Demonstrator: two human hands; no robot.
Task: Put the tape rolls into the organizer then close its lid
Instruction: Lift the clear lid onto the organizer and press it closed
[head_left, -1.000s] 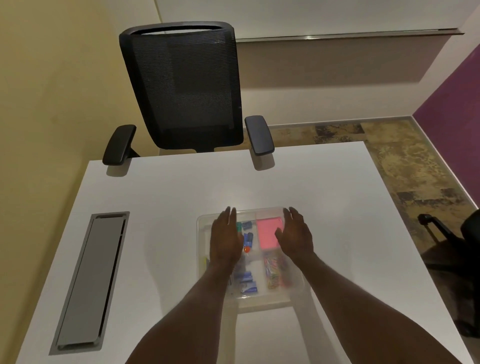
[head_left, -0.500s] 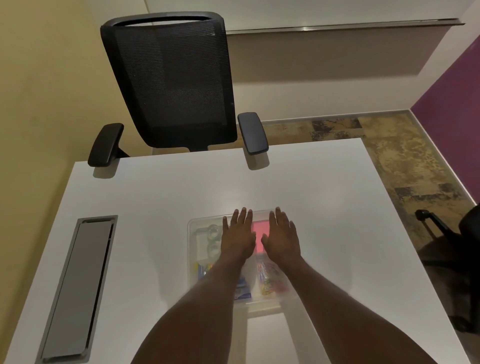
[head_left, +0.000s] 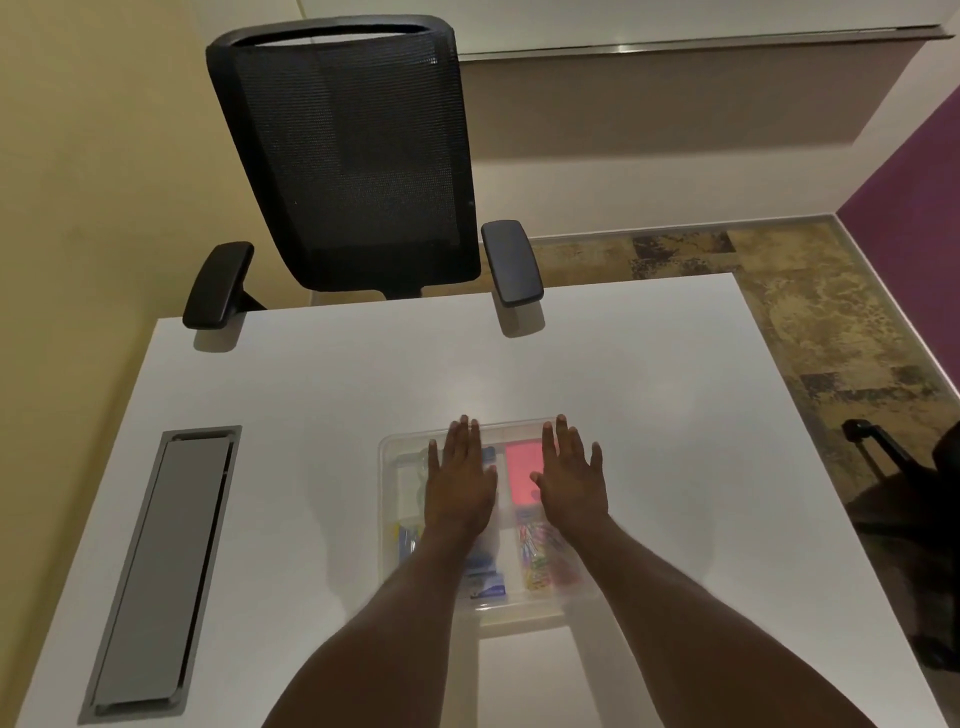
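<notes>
Bare table (head_left: 322, 415) lies open around the organizer (head_left: 390, 519); the cable hatch (head_left: 156, 561) sits well left, the chair (head_left: 353, 156) beyond.

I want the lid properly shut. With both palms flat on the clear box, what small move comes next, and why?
Probably press straight down with the left hand and right hand. Both lie flat, fingers spread, on the lid of the organizer, so it seems lowered; whether it has latched cannot be seen.

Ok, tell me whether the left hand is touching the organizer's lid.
Touching, as far as the head view shows: the left hand lies flat, palm down, on the organizer's clear lid, with no gap visible beneath it.
</notes>
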